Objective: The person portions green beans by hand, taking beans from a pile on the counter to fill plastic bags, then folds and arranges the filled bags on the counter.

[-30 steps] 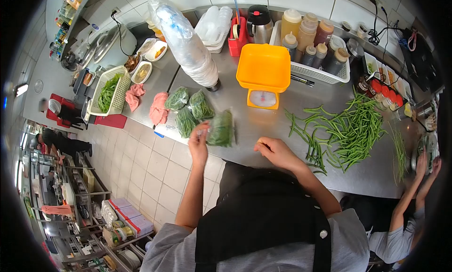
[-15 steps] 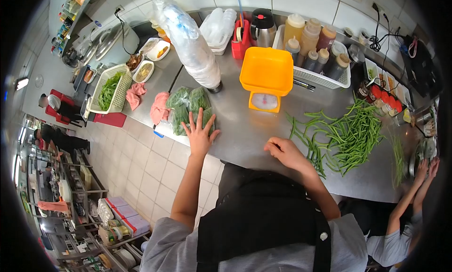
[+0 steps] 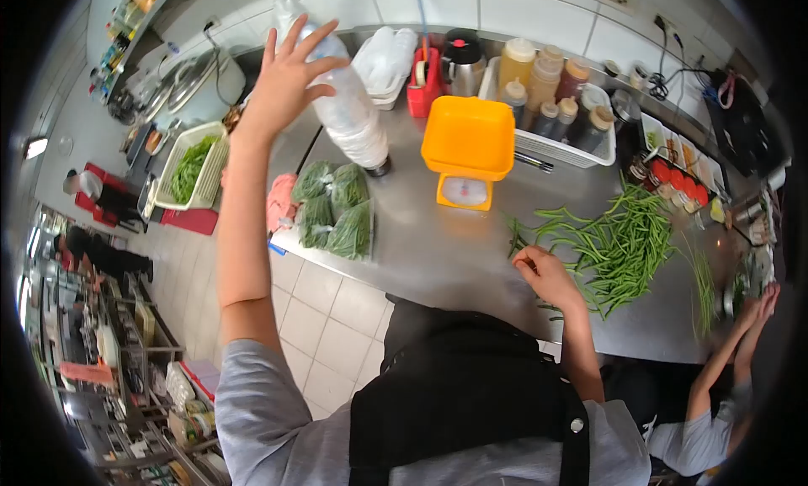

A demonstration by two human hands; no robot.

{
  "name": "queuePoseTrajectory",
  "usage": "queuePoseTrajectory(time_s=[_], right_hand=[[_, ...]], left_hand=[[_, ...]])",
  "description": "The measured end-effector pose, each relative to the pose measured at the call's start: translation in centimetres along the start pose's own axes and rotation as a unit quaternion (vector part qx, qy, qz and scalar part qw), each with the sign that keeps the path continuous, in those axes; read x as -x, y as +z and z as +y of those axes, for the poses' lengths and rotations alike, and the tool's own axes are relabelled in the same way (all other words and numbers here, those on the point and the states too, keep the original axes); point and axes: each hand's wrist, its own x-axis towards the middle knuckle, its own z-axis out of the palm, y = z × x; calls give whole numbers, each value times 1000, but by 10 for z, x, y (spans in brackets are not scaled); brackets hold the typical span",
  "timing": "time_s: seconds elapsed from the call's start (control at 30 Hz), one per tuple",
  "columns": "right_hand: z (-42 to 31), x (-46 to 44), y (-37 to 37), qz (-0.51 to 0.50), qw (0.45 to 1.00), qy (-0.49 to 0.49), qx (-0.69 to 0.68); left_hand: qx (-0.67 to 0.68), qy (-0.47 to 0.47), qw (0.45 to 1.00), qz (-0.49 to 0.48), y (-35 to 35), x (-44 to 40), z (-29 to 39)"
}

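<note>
My left hand is raised with fingers spread, in front of the upper part of a tall roll of clear plastic bags; whether it touches the roll I cannot tell. My right hand has its fingers curled at the left edge of a pile of green beans; what it holds, if anything, is hidden. Several bags of cut beans lie together on the steel counter, beside a pink cloth. An orange scale with its pan on top stands between the roll and the beans.
Behind the scale are a red holder, a thermos and a white basket of sauce bottles. A basket of leafy greens is at the left. A co-worker's hands are at the far right.
My left hand has let go of a bean bag, which now lies with the others, and has risen to the roll. My right hand has moved right to the beans.
</note>
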Motion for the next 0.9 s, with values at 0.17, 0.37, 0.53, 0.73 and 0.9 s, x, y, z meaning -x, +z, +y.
queuePoseTrajectory(time_s=[0.17,0.37,0.53,0.73,0.9], right_hand=[[13,19,-18,35,998,61,-1],[30,31,-25,47,996,71,13],[45,34,-37,36,996,76,25],[100,54,-103,337,901,211,173],[184,97,-137,373,776,455,225]], left_hand=[[120,15,993,4,-1,-18,-14],[436,-211,867,118,14,-15,-31],[410,-269,750,444,-12,-18,-27],[542,-248,601,533,-66,53,13],[665,-516,466,272,45,123,139]])
